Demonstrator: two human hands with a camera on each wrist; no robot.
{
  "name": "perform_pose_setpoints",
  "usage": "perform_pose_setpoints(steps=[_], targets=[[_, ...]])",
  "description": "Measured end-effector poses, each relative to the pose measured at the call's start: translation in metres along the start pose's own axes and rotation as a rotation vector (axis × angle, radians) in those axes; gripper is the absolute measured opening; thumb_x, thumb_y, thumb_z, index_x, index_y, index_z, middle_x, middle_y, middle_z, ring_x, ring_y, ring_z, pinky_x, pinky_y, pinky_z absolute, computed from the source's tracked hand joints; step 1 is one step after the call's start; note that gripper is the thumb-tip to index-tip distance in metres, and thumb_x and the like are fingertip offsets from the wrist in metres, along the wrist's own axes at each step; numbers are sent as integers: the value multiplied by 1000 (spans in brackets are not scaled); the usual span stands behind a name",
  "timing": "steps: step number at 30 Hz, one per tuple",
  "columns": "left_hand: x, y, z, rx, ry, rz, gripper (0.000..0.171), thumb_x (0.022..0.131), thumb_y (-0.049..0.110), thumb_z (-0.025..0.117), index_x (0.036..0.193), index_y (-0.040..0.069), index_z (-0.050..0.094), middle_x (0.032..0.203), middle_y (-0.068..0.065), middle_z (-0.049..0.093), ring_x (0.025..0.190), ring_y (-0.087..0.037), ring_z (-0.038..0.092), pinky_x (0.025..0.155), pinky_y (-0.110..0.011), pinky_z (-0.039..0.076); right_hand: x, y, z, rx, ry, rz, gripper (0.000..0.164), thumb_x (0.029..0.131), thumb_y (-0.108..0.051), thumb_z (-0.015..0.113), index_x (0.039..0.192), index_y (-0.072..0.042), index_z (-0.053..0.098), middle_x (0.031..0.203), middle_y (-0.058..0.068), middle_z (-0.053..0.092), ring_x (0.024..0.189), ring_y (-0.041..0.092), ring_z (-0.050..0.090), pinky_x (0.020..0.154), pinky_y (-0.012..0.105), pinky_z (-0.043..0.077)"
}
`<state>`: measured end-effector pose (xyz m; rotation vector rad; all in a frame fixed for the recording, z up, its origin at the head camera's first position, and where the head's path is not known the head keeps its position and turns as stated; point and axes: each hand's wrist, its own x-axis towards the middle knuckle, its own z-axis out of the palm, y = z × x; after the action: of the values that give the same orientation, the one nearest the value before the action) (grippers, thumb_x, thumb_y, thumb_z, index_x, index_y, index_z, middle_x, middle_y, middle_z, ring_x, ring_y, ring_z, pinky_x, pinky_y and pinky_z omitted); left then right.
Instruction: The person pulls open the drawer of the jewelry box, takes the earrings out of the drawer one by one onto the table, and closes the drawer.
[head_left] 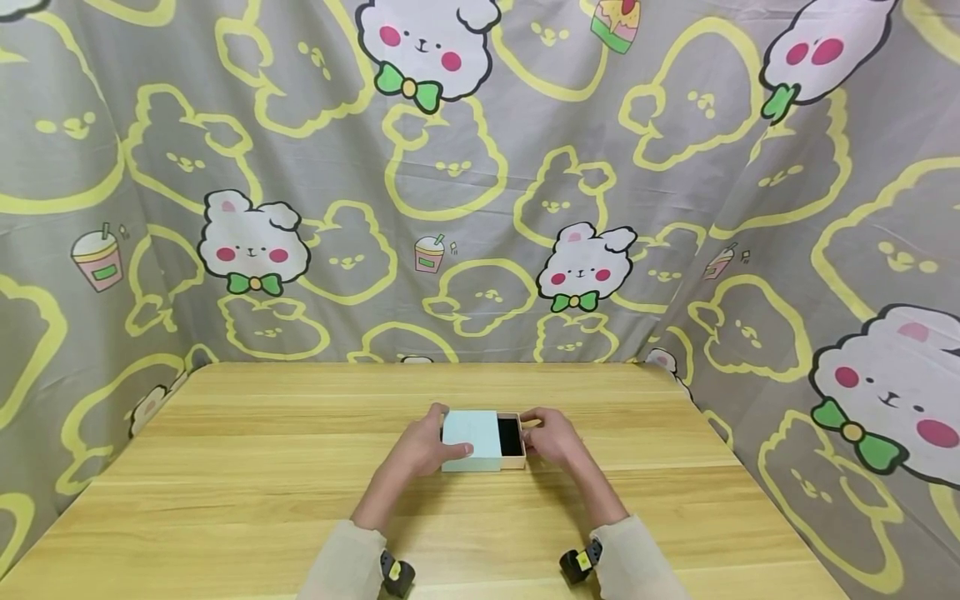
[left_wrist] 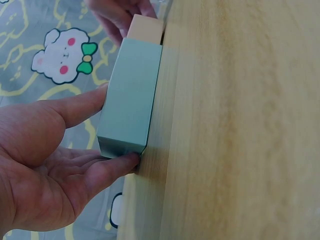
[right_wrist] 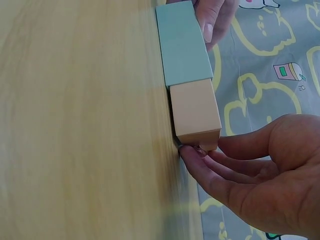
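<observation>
A small drawer box lies flat on the table, made of a pale blue-green sleeve [head_left: 471,432] and a peach drawer [right_wrist: 196,107] that sticks out of its right end. The drawer's black inside [head_left: 511,437] shows from above. My left hand [head_left: 422,447] grips the sleeve at its left end, thumb on top and fingers round the far side and end. At the drawer's right end, my right hand [head_left: 555,437] pinches with thumb and fingertips. Something small at that end shows between the fingers in the right wrist view, mostly hidden.
The wooden table [head_left: 300,500] runs back to a grey patterned cloth [head_left: 480,167], which hangs behind it and along both sides. Black wrist cameras are strapped at both sleeve cuffs [head_left: 348,558].
</observation>
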<state>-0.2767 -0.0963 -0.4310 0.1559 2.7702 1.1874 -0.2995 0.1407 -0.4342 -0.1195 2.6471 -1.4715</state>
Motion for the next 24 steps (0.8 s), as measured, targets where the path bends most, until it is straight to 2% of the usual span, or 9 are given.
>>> perform_pose_setpoints(steps=[12, 17, 24], targets=[[0, 0, 0, -3, -3, 0, 86, 88, 35, 80, 153, 3, 34, 83, -9, 57, 62, -19, 48, 58, -33, 41, -1, -1, 4, 16, 3, -9, 37, 94, 3, 55, 130, 8, 61, 101, 19, 72, 82, 24, 72, 75, 39, 60], [0, 0, 0, -9, -2, 0, 86, 88, 35, 80, 153, 3, 33, 77, -8, 55, 58, -18, 45, 57, -33, 40, -1, -1, 5, 9, -2, -20, 37, 94, 2, 56, 130, 8, 61, 103, 19, 72, 83, 24, 72, 75, 39, 60], [0, 0, 0, -4, -2, 4, 86, 88, 35, 80, 153, 3, 33, 79, -9, 56, 60, -18, 46, 58, -33, 40, -2, -2, 7, 24, -12, -26, 36, 96, 2, 55, 131, 9, 60, 106, 21, 72, 86, 26, 72, 77, 40, 60]])
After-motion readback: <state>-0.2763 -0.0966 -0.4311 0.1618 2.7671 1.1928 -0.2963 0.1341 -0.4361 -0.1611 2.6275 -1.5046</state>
